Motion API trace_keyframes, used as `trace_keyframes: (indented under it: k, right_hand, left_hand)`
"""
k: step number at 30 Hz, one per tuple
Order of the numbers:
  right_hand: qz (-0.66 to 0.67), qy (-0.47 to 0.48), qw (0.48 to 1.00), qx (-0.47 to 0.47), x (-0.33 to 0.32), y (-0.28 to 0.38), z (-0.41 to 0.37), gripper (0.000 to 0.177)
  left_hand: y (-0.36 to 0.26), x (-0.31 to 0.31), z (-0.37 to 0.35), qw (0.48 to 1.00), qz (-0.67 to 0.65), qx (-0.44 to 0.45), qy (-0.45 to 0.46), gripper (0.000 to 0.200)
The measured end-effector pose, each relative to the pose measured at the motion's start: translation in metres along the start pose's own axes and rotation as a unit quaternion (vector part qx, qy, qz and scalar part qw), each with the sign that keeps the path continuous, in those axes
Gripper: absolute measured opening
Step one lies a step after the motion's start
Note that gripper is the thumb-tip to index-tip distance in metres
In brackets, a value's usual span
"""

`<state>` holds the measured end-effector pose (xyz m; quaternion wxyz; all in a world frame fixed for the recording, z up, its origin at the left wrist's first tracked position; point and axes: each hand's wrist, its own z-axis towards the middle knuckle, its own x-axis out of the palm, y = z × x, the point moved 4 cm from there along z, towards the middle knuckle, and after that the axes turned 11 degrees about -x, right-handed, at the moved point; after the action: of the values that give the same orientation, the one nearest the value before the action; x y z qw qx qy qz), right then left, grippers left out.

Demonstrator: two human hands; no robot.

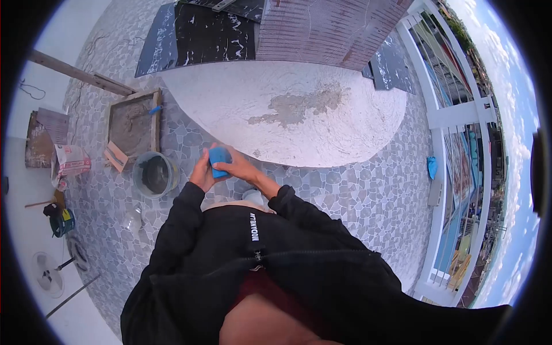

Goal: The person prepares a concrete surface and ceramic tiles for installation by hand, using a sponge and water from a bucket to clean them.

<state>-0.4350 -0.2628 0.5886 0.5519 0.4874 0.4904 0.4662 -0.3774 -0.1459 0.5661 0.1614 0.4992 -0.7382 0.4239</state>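
In front of my waist, my left hand (202, 174) and my right hand (242, 168) are both closed around a small blue block (218, 158). Its material cannot be made out. My right thumb lies across its front, while the left fingers support its other side and are partly hidden. Just beyond my hands is a large, rounded white surface (224, 92) with a rough grey cement-like patch (302, 106) on it. Left of my hands stands a bucket (169, 164) with grey mix inside.
A wood-framed tray (157, 123) of grey mix has a blue-handled tool (155, 110) at its edge. Dark marbled sheets (215, 34) and a ribbed panel (328, 31) lie at the back. A plastic bottle (132, 218) stands left; a white railing (460, 115) runs right.
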Motion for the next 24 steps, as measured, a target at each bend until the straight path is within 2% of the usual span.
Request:
trace_keyframes:
  k: [2,3,4,6,7,10,12,13,15,16,17,19,20,22,24]
  right_hand:
    - [0.090,-0.040,0.971,0.220,0.032,-0.018,0.002,0.073]
    - [0.110,-0.064,0.962,0.241,0.049,-0.028,0.006,0.069]
    - [0.129,-0.094,0.951,0.264,0.065,-0.046,0.007,0.065]
    - [0.116,-0.079,0.953,0.269,0.099,-0.091,0.010,0.060]
    - [0.109,-0.064,0.953,0.277,0.116,-0.095,0.022,0.060]
    - [0.084,-0.018,0.930,0.357,0.190,-0.124,0.040,0.058]
    - [0.039,0.015,0.943,0.331,0.247,-0.176,0.078,0.056]
    - [0.045,0.049,0.958,0.278,0.280,-0.209,0.103,0.057]
    - [-0.019,0.093,0.973,0.210,0.348,-0.285,0.151,0.058]
    - [-0.117,0.118,0.979,0.119,0.380,-0.327,0.180,0.051]
    - [-0.213,0.143,0.966,0.028,0.412,-0.368,0.204,0.045]
    - [-0.318,0.180,0.929,0.062,0.459,-0.426,0.256,0.031]
    - [-0.353,0.202,0.913,0.038,0.476,-0.463,0.275,0.027]
    - [-0.426,0.228,0.875,-0.030,0.498,-0.537,0.311,0.024]
    - [-0.492,0.230,0.834,-0.100,0.511,-0.596,0.330,0.031]
  left_hand:
    - [-0.003,-0.047,-0.022,0.999,-0.025,0.026,-0.038,0.067]
    - [-0.001,-0.082,-0.031,0.993,-0.011,0.017,-0.118,0.071]
    - [0.009,-0.124,-0.039,0.989,-0.041,0.023,-0.137,0.071]
    - [0.037,-0.218,-0.042,0.961,-0.117,0.033,-0.247,0.073]
    - [0.055,-0.266,-0.043,0.939,-0.168,-0.008,-0.299,0.066]
    - [0.127,-0.393,-0.041,0.917,-0.211,-0.069,-0.331,0.070]
    - [0.153,-0.436,-0.033,0.901,-0.258,-0.073,-0.341,0.068]
    - [0.168,-0.453,-0.026,0.887,-0.293,-0.082,-0.349,0.065]
    - [0.195,-0.487,-0.011,0.879,-0.345,-0.019,-0.329,0.062]
    - [0.202,-0.495,-0.004,0.874,-0.374,-0.018,-0.311,0.061]
    - [0.210,-0.497,-0.002,0.867,-0.403,-0.019,-0.292,0.059]
    - [0.229,-0.491,-0.003,0.890,-0.378,-0.019,-0.255,0.053]
    - [0.236,-0.487,-0.010,0.898,-0.349,-0.054,-0.262,0.049]
    - [0.277,-0.496,-0.003,0.866,-0.363,-0.188,-0.289,0.042]
    - [0.270,-0.505,-0.003,0.883,-0.362,-0.117,-0.276,0.039]
